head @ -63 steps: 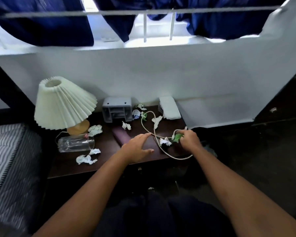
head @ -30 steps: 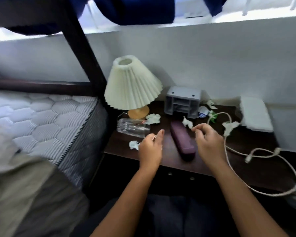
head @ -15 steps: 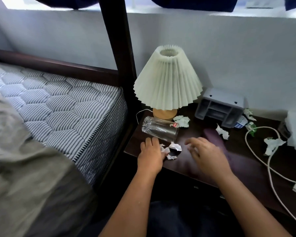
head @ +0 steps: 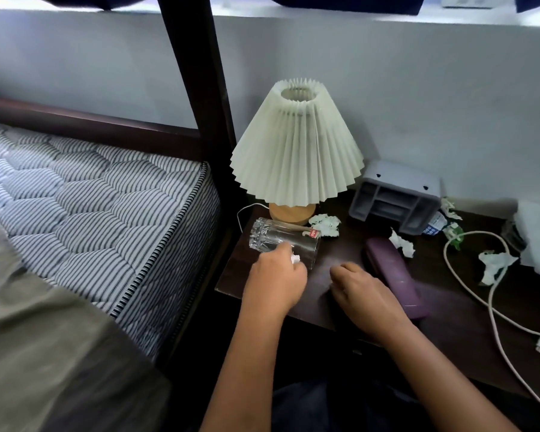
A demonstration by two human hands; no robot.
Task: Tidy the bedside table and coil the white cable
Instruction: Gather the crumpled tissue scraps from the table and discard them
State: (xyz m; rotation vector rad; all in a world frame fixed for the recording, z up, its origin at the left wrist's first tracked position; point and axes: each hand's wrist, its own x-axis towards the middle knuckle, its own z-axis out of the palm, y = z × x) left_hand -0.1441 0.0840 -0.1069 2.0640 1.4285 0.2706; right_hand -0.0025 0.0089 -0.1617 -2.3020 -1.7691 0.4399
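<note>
Head view: take the lamp (head: 296,157) at the back left of the bedside table (head: 449,338) as your reference.

Containers:
- A clear glass (head: 272,236) lies on its side just in front of the lamp base, mouth pointing right.
- A grey organiser (head: 393,204) sits just right of the lamp, against the wall, with its compartments facing you. What is in them cannot be made out.

Hands:
- Your left hand (head: 275,279) is in front of the lamp, touching the near side of the glass. Its fingers are curled tight round a paper scrap (head: 295,259), of which only a white corner shows.
- Your right hand (head: 365,291) is right of the left hand, apart from it. Its fingers (head: 343,271) are loosely bent, tips down toward the table top, just beside a purple case (head: 393,269).

The white cable (head: 493,294) lies uncoiled well to the right of the lamp, looping across the table and over its front edge. Crumpled paper lies beside the lamp base (head: 326,224), at the far end of the case (head: 402,243) and against the cable (head: 496,265).
</note>
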